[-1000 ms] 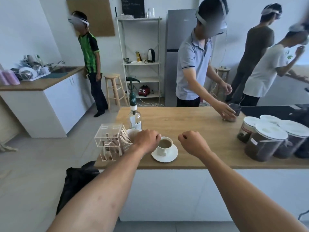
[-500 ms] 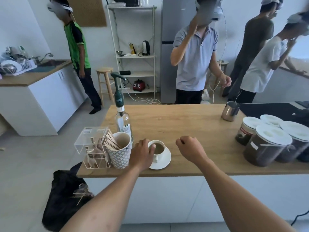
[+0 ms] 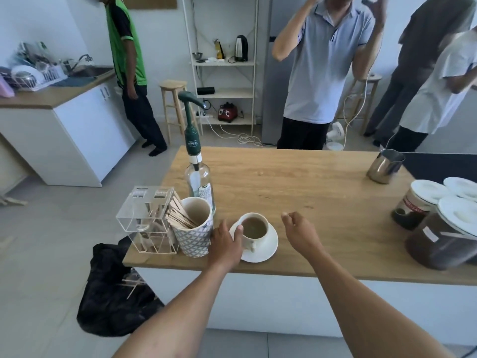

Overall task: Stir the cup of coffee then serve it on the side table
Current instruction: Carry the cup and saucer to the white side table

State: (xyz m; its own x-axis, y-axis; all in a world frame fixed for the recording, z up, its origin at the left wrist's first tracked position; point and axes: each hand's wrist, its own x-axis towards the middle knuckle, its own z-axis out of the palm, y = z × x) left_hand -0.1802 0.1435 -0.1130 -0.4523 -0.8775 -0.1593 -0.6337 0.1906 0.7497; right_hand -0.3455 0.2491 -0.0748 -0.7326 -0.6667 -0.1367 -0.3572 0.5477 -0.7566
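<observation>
White cup: one coffee cup (image 3: 254, 229) on one white saucer (image 3: 268, 250), near the front edge of the counter, holding light-brown coffee
Patterned cup: one (image 3: 194, 235), just left of the saucer, filled with wooden stir sticks (image 3: 179, 215)
Clear box: one acrylic holder (image 3: 147, 220), touching the patterned cup's left side
Pump bottle: one glass bottle (image 3: 199, 180) with a green pump, behind the patterned cup
Steel jug: one (image 3: 385, 166), at the far right of the counter
Jars: at least three with white lids (image 3: 438, 218), grouped at the right edge
Counter: light wood top (image 3: 296, 182) on a white base
Room: grey tiled floor, white shelf rack (image 3: 224, 63) with a kettle, a wooden stool (image 3: 173, 104), a sink counter at left, a black bag (image 3: 116, 293) on the floor
People: four standing beyond the counter
Left hand (image 3: 227, 244): fingers spread loosely, thumb on the cup's left rim, palm over the saucer's left edge; not closed around anything
Right hand (image 3: 299, 231): fingers loosely curled, empty, hovering just right of the saucer, touching nothing
</observation>
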